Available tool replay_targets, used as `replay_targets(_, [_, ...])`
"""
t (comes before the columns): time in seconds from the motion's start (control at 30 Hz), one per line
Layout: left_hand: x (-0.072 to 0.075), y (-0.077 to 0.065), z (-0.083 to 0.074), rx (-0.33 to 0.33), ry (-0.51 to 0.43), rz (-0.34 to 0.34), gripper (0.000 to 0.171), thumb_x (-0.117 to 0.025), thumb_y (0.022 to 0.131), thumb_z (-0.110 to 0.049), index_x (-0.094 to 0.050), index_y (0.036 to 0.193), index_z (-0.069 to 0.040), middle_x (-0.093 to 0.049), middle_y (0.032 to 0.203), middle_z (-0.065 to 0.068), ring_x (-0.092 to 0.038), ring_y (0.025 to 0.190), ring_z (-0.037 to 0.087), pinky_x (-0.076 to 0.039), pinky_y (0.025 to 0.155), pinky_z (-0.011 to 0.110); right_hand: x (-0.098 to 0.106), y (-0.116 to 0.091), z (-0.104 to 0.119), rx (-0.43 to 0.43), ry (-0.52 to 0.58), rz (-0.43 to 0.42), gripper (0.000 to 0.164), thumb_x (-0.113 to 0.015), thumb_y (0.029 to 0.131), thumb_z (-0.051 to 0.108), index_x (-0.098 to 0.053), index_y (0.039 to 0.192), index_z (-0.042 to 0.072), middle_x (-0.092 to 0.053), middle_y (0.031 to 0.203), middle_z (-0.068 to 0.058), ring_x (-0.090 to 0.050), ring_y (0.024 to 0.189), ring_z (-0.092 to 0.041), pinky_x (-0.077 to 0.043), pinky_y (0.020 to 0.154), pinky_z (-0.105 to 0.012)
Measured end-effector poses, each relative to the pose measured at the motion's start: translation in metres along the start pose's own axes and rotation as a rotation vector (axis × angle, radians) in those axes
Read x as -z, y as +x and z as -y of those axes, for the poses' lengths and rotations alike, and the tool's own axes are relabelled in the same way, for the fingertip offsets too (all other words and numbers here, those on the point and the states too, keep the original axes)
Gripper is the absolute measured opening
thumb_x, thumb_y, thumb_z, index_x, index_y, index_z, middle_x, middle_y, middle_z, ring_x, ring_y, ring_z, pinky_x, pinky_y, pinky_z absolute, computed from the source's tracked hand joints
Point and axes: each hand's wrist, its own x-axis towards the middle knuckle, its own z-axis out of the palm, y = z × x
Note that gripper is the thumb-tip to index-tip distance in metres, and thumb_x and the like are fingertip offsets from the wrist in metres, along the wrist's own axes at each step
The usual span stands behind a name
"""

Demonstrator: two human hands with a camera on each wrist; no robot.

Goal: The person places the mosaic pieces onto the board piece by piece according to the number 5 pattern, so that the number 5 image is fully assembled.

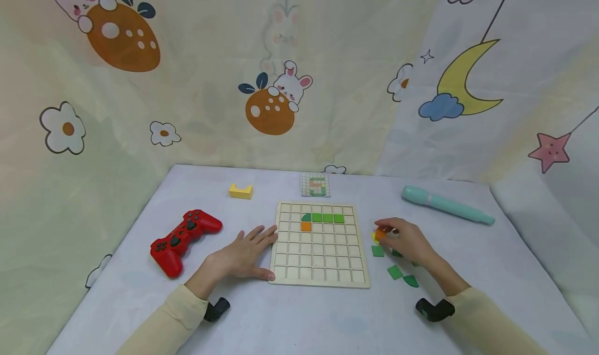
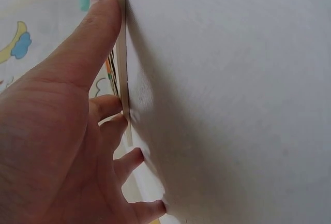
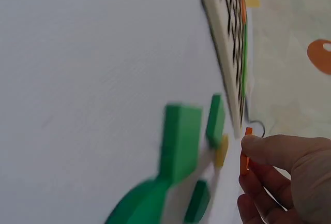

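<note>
A square wooden grid board (image 1: 319, 261) lies mid-table, with a row of green tiles (image 1: 328, 218) and one orange tile (image 1: 306, 226) set in its upper cells. My left hand (image 1: 245, 253) rests along the board's left edge, thumb at the lower corner and fingers spread straight. To the board's right, my right hand (image 1: 408, 239) pinches an orange square tile (image 3: 246, 151) between thumb and fingers. Beneath and near that hand lie a yellow tile (image 3: 222, 150), green square tiles (image 1: 395, 272) and a rounded green tile (image 1: 411, 280).
Behind the board lies a small pattern card (image 1: 315, 185). A yellow notched block (image 1: 241, 191) and a red game controller (image 1: 184, 240) are on the left. At the back right lies a teal pen-shaped object (image 1: 446, 205). Printed cloth (image 1: 346, 100) hangs behind the table.
</note>
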Motion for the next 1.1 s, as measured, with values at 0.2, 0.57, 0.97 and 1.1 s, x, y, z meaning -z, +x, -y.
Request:
replay_targets(0.2, [0.0,-0.001,0.0,-0.003,-0.006,-0.001,0.097,-0.07,0.078,-0.061,-0.025,0.154,-0.021,-0.013,0.164,-0.004,-0.012,0.151,0.03,-0.019,0.115,0.065,-0.011,0.019,0.03,0.065,0.044,0.039,0.039,-0.073,0.084,0.008,-0.065,0.122,0.005,-0.069,0.108,-0.008,-0.061,0.097,-0.024,-0.052,0.087,-0.043])
replay_targets(0.57, [-0.002,0.002,0.001,0.011,-0.001,0.003,0.098,-0.07,0.077,-0.062,-0.025,0.154,-0.022,-0.013,0.164,-0.006,-0.013,0.151,0.03,-0.019,0.115,0.065,-0.053,0.049,0.1,0.245,0.113,0.153,0.037,-0.076,0.082,0.01,-0.068,0.118,0.006,-0.07,0.109,-0.005,-0.062,0.096,-0.02,-0.052,0.086,-0.039])
replay_targets(0.97, [-0.002,0.0,0.001,0.008,0.006,0.0,0.098,-0.068,0.077,-0.063,-0.025,0.154,-0.022,-0.012,0.164,-0.006,-0.012,0.151,0.029,-0.019,0.115,0.064,-0.085,0.062,0.123,0.286,0.045,0.164,0.032,-0.074,0.082,0.007,-0.071,0.114,0.009,-0.071,0.11,-0.002,-0.063,0.098,-0.015,-0.053,0.088,-0.033])
replay_targets(1.1, [-0.003,0.0,0.002,0.011,0.009,-0.003,0.098,-0.068,0.077,-0.064,-0.024,0.154,-0.023,-0.012,0.164,-0.007,-0.012,0.151,0.028,-0.019,0.115,0.064,-0.086,0.061,0.125,0.261,0.028,0.169,0.034,-0.073,0.082,0.008,-0.07,0.116,0.01,-0.07,0.113,-0.002,-0.062,0.101,-0.016,-0.052,0.091,-0.036])
